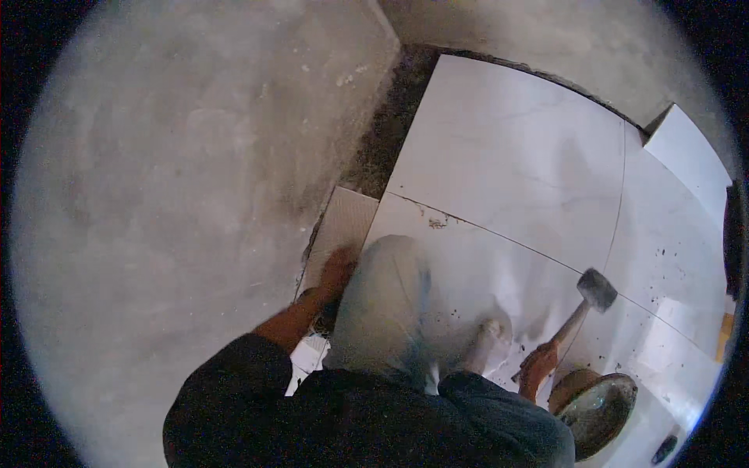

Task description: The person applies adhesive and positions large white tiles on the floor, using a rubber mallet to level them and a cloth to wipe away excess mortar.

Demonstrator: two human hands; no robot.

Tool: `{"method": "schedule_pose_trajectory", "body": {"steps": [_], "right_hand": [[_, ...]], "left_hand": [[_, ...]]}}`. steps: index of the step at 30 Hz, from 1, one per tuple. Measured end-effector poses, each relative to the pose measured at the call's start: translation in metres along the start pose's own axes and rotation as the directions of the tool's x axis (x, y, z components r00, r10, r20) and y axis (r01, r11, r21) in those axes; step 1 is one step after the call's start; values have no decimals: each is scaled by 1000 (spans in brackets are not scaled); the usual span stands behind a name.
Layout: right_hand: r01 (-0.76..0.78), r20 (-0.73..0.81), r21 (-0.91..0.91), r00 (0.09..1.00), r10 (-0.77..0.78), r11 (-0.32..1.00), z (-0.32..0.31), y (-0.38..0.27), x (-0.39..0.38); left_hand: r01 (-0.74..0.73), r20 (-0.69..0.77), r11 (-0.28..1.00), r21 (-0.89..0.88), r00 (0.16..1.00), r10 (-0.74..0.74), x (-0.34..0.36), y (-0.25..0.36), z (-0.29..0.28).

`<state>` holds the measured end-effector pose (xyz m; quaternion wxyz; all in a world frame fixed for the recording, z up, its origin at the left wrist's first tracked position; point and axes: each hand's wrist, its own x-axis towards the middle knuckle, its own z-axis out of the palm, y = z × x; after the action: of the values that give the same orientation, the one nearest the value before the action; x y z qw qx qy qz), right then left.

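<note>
Dark-sleeved arms frame the scene: the left hand [337, 269] presses flat on a narrow tile strip [343, 226], stiff, brittle, best held by its long edges, against the wall, while the right hand [538, 365] wraps closed round a rubber mallet [585, 300].
</note>
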<state>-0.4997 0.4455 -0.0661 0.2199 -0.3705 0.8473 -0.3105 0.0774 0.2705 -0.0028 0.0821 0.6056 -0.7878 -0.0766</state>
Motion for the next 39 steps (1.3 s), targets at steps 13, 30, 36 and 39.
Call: {"method": "schedule_pose_trajectory", "body": {"steps": [13,30,36,39], "right_hand": [[-514,56,348,846,531,784,-33,-65,-55],[-417,31,482,887,460,771,-49,-53,-83],[-331,68,550,933,354,766,-56,-75,-77],[-409,201,650,905,375,640,-58,-58,-67]], "left_hand": [[265,-354,810,-523,797,-490,169,100,-13],[-367,-193,888,-276,927,323,177,259,72],[-467,-111,853,-233,884,453,190,287,81],[-410,3,898,-157,909,416,196,276,64]]}}
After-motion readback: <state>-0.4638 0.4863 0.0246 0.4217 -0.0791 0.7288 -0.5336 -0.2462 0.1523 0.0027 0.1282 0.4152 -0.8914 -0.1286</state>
